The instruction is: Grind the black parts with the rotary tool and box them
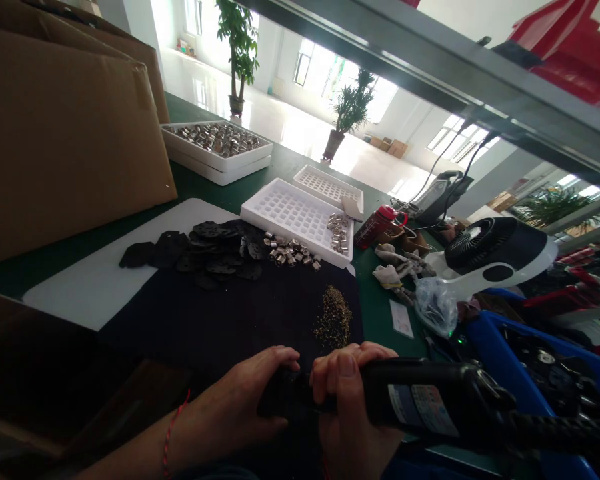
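My right hand (350, 400) is wrapped around the front of a black corded electric screwdriver (420, 397), which lies nearly level with its labels facing up. Its tip points left, toward my left hand (260, 387). That hand curls around a dark piece (285, 390), too shadowed to make out its kind. Beyond the hands, a pile of tiny brass-coloured screws (334, 317) is spread on a dark mat (220, 320). Flat black plates (210, 247) lie heaped at the mat's far edge, beside a cluster of small shiny metal cylinders (293, 252).
A white gridded tray (285, 207) holds some metal cylinders; another tray (220, 172) behind is full. A cardboard box (70, 140) stands at left. To the right are a red bottle (377, 223), a fan (500, 250) and a blue bin (505, 347). A metal beam (430, 73) crosses overhead.
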Demonstrator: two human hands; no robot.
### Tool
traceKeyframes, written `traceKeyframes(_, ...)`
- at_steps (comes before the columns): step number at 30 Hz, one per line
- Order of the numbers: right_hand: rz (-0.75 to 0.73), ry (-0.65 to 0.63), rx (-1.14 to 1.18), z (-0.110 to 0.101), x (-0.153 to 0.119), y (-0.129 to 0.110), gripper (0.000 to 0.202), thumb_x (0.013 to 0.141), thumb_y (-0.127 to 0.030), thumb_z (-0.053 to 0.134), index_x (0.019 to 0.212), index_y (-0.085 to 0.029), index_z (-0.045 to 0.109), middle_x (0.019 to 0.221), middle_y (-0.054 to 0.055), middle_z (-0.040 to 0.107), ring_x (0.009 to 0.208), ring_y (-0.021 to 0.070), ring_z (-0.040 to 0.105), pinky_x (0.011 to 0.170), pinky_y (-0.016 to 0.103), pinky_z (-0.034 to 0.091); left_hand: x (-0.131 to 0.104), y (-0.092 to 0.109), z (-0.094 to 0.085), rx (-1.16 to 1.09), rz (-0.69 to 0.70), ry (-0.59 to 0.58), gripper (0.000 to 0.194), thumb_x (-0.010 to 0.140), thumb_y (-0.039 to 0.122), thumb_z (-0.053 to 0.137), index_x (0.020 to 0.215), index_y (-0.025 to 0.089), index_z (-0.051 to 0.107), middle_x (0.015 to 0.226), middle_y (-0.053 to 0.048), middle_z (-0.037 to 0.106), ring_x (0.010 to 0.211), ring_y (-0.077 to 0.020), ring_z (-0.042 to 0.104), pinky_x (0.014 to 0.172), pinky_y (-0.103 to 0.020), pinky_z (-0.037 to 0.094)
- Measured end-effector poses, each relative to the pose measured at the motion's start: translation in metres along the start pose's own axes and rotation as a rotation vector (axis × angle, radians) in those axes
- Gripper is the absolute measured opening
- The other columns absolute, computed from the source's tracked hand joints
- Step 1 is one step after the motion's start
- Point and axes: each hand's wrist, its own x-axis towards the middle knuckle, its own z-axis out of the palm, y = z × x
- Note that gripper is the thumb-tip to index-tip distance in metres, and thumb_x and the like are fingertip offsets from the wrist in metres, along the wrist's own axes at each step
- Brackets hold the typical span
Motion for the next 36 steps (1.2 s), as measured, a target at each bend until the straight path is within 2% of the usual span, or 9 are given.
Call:
traceKeyframes(3,-0.008,0.099,0.101,-0.003,0.005,-0.009,0.011,0.096,-0.025,0.074,0.099,-0.025,0.063,0.063,-0.011,0.053,0.044,0.0076,0.052,0.05,0.023,0.051,0.0,0.005,-0.002,0.007,-0.027,-0.003,0.085,0.071,0.003,0.073,0.147,0.031,0.048,0.139,-0.004,0.07,0.128,-0.0283,0.068,0.114,-0.041,0.054)
traceKeyframes(6,-0.084,0.271,0.137,-0.011,0.017,-0.019,0.016,0.093,-0.024,0.071,0.108,-0.025,0.066,0.059,-0.012,0.053,0.043,0.0086,0.048,0.048,0.024,0.05,0.0,0.008,-0.004,0.007,-0.026,0.013,0.081,0.071,0.006,0.072,0.144,0.032,0.051,0.136,-0.003,0.072,0.127,-0.0289,0.07,0.114,-0.04,0.055)
traceKeyframes(8,-0.14,0.38,0.108,-0.018,0.027,-0.021,0.016,0.092,-0.022,0.07,0.107,-0.025,0.066,0.059,-0.011,0.052,0.045,0.0092,0.047,0.052,0.025,0.051,0.0,0.008,-0.004,0.012,-0.01,0.028,0.08,0.071,0.006,0.071,0.144,0.032,0.052,0.135,-0.003,0.073,0.126,-0.0288,0.071,0.114,-0.04,0.055)
traceKeyframes(10,-0.158,0.429,0.068,-0.025,0.037,-0.018,0.012,0.092,-0.02,0.071,0.102,-0.024,0.065,0.06,-0.011,0.052,0.047,0.0096,0.049,0.055,0.026,0.052,0.0,0.006,-0.004,0.017,-0.003,0.035,0.082,0.071,0.005,0.07,0.145,0.034,0.051,0.136,-0.002,0.073,0.128,-0.0283,0.071,0.115,-0.041,0.054)
traceKeyframes(19,-0.135,0.492,0.053,-0.032,0.055,0.008,0.017,0.088,-0.025,0.079,0.098,-0.022,0.065,0.059,-0.011,0.053,0.046,0.0109,0.05,0.052,0.028,0.05,-0.001,0.01,-0.007,0.039,-0.063,0.049,0.082,0.069,0.006,0.072,0.144,0.035,0.056,0.137,-0.001,0.076,0.127,-0.0301,0.073,0.117,-0.043,0.054)
traceKeyframes(29,-0.163,0.518,0.02,-0.034,0.064,0.013,0.018,0.088,-0.023,0.079,0.097,-0.021,0.064,0.059,-0.01,0.054,0.047,0.0115,0.051,0.052,0.029,0.049,-0.004,-0.003,-0.002,0.06,-0.009,0.076,0.089,0.067,0.002,0.071,0.147,0.038,0.054,0.136,0.001,0.076,0.13,-0.0304,0.072,0.118,-0.045,0.054)
traceKeyframes(36,-0.134,0.507,0.042,-0.032,0.066,0.018,0.019,0.086,-0.021,0.08,0.097,-0.021,0.064,0.059,-0.011,0.054,0.047,0.0107,0.051,0.053,0.028,0.05,-0.002,0.002,-0.004,0.068,-0.024,0.056,0.088,0.067,0.002,0.072,0.145,0.038,0.052,0.136,0.001,0.076,0.13,-0.0295,0.071,0.119,-0.045,0.053)
